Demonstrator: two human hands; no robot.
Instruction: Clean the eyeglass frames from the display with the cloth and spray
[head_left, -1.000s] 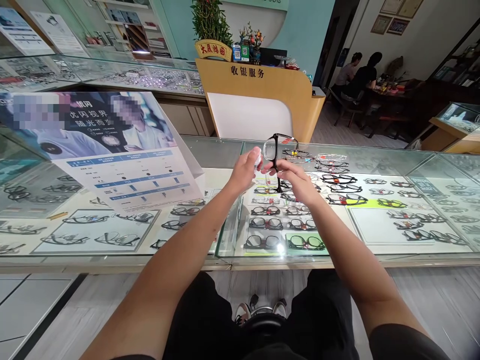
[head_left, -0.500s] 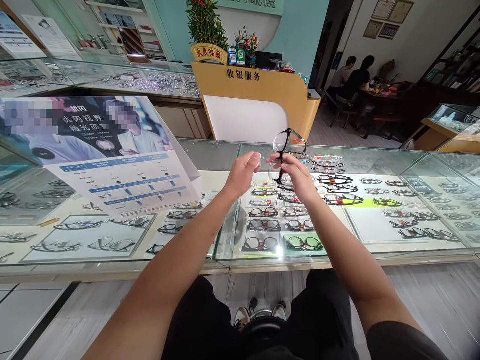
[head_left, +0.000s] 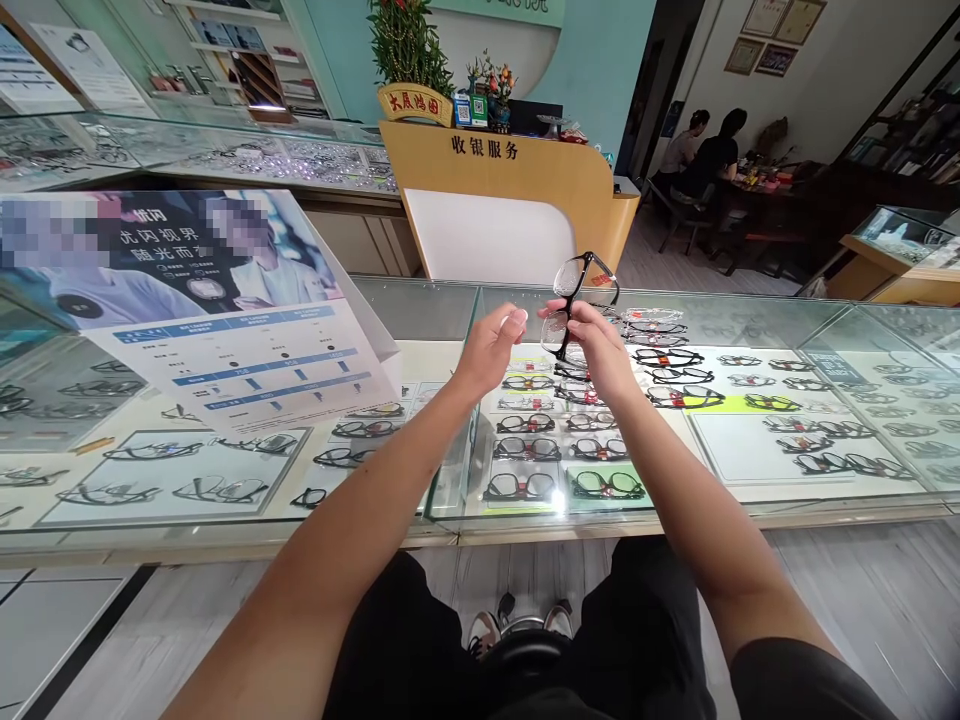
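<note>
My right hand grips a pair of black-framed glasses by the middle, held upright on end above the glass display case. A small orange-red mark shows on one lens. To its left, my left hand is closed with the thumb pressed on the curled fingers; something small and white shows at the thumb tip, too small to make out. The hands are apart. Beneath the glass lie rows of glasses, several with red tags.
A folded poster stand rises on the case at the left. Behind the case is a wooden counter with a plant. Two people sit at a table at the back right.
The glasses in my right hand have tilted slightly and shifted a little to the right. My left hand has moved very slightly right. The view has shifted a little.
</note>
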